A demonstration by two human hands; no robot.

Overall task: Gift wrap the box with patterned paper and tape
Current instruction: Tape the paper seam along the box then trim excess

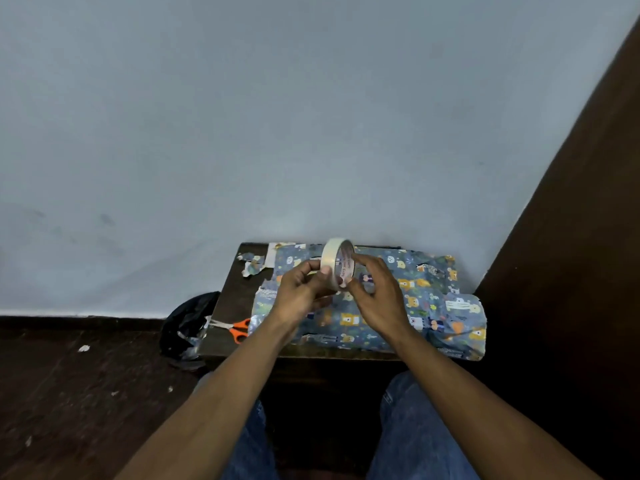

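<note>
Both my hands were on the tape roll above the patterned paper; left hand pinched its rim, right hand gripped the side; looked like the tape-pulling step, next I'd need to find the loose end

Glossy printed wrapping paper, creased, covers the dark matt wooden table. Above the paper, a translucent tape roll with a paper-labelled core. At the paper's left edge, scissors with orange plastic handles and metal blades.
</note>
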